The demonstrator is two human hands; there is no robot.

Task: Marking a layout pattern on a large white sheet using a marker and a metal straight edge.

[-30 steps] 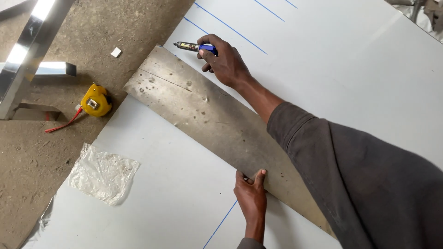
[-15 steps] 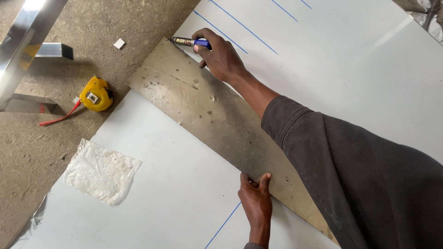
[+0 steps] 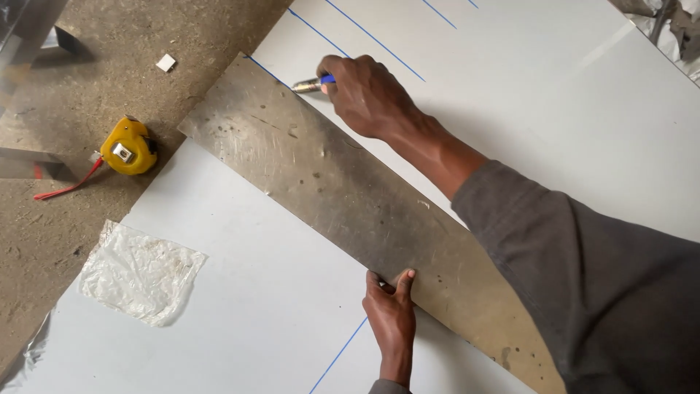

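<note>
Left hand (image 3: 391, 314) presses flat, fingers spread, on the near edge of the metal strip (image 3: 350, 197) lying across the white sheet (image 3: 547, 95). Beyond the strip, right hand (image 3: 368, 95) grips a marker (image 3: 312, 84), tip against its far edge. Judgement: steady pressure prevents slipping.

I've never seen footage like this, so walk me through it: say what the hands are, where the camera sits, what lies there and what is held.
The camera sits on a person's head and looks down at that person's own bare hands. The right hand holds a blue marker against the far edge of a long metal strip. The left hand presses on the strip's near edge. The strip lies slantwise on a white sheet marked with blue lines. On the floor to the left sits a yellow tape measure. A clear plastic bag lies on the sheet's corner.
</note>
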